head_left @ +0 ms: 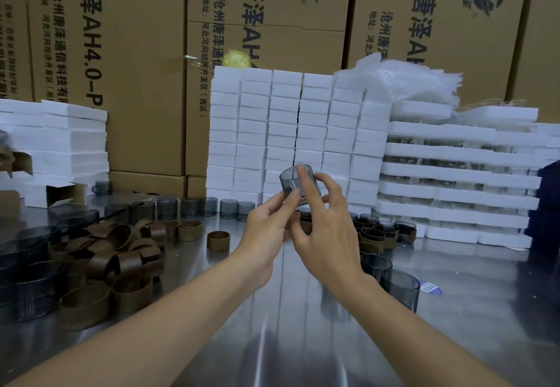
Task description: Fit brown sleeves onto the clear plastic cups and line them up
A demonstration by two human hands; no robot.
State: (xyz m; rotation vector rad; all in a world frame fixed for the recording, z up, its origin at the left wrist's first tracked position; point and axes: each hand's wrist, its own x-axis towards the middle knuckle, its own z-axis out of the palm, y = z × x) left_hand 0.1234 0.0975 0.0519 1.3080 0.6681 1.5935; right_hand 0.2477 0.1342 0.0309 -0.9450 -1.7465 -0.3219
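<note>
The clear cup (288, 183) sat above both hands, its long axis near upright, the upper rim tipped up and slightly leftward. The left hand (269, 226) pinched its lower wall with curled fingertips. The right hand (328, 232) was loosely spread, index finger straight up the near wall, thumb off it. Brown sleeves (100, 265) lay left of the left forearm.

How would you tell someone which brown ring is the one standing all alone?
Find the tall white foam stack at centre back, then drop to the steel table below its left edge. The lone brown sleeve stands upright there, touching nothing, right of the jumbled sleeve pile.
</note>
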